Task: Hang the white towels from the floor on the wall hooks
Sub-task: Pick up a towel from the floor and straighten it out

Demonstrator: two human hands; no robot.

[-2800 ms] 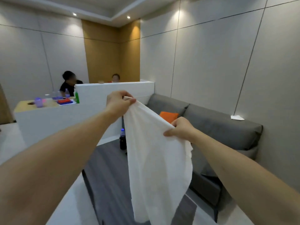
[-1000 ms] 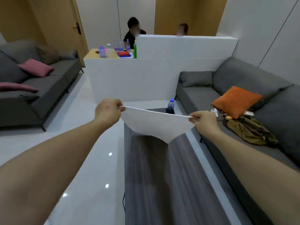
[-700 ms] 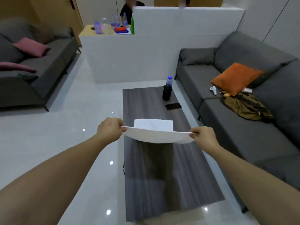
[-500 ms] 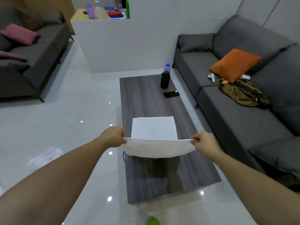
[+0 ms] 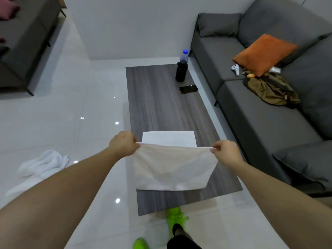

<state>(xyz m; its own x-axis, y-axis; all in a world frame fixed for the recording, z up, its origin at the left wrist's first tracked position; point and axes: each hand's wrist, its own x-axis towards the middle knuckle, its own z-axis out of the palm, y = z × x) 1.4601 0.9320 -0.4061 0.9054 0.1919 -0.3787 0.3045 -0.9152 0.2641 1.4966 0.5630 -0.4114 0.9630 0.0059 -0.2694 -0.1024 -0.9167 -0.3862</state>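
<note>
Pinching a white towel (image 5: 172, 168) by its two upper corners: left hand (image 5: 123, 145) closed on the left corner, right hand (image 5: 225, 152) closed on the right corner, top edge pulled taut between them. Towel hangs folded over the near half of the worktop (image 5: 161, 97); its far flap lies flat on the wood beyond the hands, and the near part droops toward the worktop's near edge. Both forearms bare, reaching in from the bottom corners.

At the worktop's far right corner stands a black bottle (image 5: 181, 72), with a clear blue-capped bottle (image 5: 184, 55) just behind it. A dark phone (image 5: 188, 89) lies flat just nearer than the black bottle. Left of the worktop, on the glossy white floor (image 5: 71, 108), a second white towel (image 5: 42, 163) lies crumpled. Below the worktop's near edge, green shoes (image 5: 175, 217). Right of the worktop, a grey sofa (image 5: 260, 119) carries an orange cushion (image 5: 264, 53), a white controller (image 5: 235, 68) and an olive bag (image 5: 271, 90). Far left of the worktop, another grey sofa (image 5: 23, 38).
</note>
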